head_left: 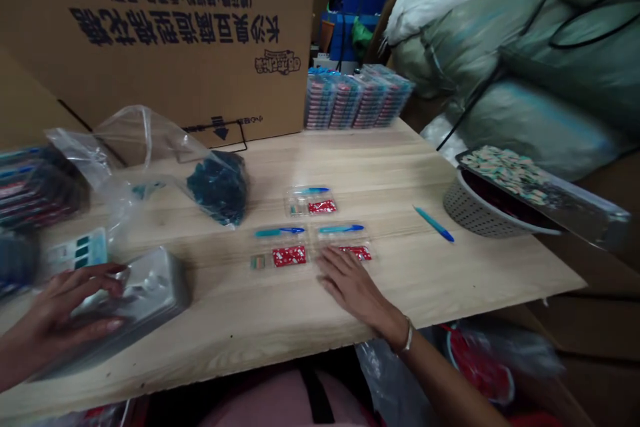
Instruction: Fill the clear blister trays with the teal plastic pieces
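My left hand (65,310) lies over a stack of clear plastic blister trays (160,280) at the left, thumb and fingers apart. My right hand (353,283) rests flat over the lower left part of a filled clear tray, hiding what is in that corner. In this tray are a blue pen (341,229) and a red patterned packet (361,253). Beside it, another tray holds a blue pen (280,231), a red patterned packet (289,255) and a small striped piece (257,262). A third filled tray (303,201) lies behind them.
One loose blue pen (434,223) lies at the right, near a grey basket (470,213) bearing a bin of small striped pieces (510,172). A bag of dark teal pieces (217,187) stands left. Packed stacks (355,100) and a large carton (200,87) line the back.
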Demonstrator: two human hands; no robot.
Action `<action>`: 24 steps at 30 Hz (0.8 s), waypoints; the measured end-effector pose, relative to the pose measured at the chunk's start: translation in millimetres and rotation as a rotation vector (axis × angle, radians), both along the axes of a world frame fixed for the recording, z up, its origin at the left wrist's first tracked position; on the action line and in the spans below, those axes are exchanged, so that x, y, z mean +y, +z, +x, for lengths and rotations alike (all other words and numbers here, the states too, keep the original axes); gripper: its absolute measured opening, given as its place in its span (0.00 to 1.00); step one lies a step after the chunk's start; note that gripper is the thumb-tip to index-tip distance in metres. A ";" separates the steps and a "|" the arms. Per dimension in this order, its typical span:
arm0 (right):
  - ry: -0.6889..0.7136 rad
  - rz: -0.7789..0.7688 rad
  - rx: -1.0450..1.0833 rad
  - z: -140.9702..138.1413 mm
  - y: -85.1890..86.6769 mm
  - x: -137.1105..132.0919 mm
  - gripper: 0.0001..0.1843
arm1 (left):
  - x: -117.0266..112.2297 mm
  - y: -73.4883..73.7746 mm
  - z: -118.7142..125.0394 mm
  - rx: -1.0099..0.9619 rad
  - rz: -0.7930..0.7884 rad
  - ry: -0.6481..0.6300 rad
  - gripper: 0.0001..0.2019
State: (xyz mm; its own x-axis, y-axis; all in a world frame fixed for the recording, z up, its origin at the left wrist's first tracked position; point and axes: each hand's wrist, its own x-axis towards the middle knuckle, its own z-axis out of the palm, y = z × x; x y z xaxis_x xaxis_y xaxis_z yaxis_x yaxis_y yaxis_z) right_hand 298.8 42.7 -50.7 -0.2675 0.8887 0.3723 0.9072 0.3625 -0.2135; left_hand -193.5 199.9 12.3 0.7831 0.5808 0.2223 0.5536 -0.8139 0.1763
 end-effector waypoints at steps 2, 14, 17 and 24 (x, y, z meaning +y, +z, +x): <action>-0.055 -0.024 -0.018 7.2 -6.9 4.7 0.21 | -10.7 8.3 6.4 0.006 0.055 0.121 0.09; 0.030 -0.079 -0.130 -35.0 -17.7 21.3 0.24 | -63.8 33.0 57.6 0.109 0.118 0.073 0.13; 0.017 -0.058 -0.125 -35.8 -26.8 25.7 0.25 | -70.7 51.6 56.2 0.005 0.187 0.155 0.07; 0.036 0.164 -0.002 -32.0 -23.3 31.7 0.22 | -140.4 63.3 151.5 0.002 0.437 -0.003 0.07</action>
